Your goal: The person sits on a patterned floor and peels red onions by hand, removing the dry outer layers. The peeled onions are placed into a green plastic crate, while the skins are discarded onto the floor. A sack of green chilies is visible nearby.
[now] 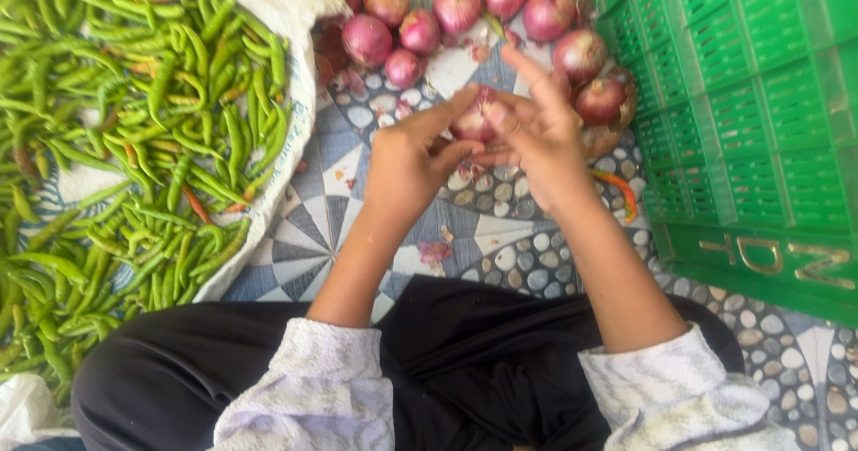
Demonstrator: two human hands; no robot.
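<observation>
Onion (472,122) between both hands (peeling, perhaps)

Hidden and cut-off parts around the two grips

The onion (474,122) held between the left hand (413,160) and right hand (536,138) shows only a small patch; fingers cover most of it, so the state of its skin cannot be told. Beyond the grips, the row of red onions (458,8) is cropped by the top edge. Left of the grips, the heap of green chillies (134,129) runs off the left and top edges. Right of the grips, the green crate (760,129) is cut by the right edge, its inside unseen.
</observation>
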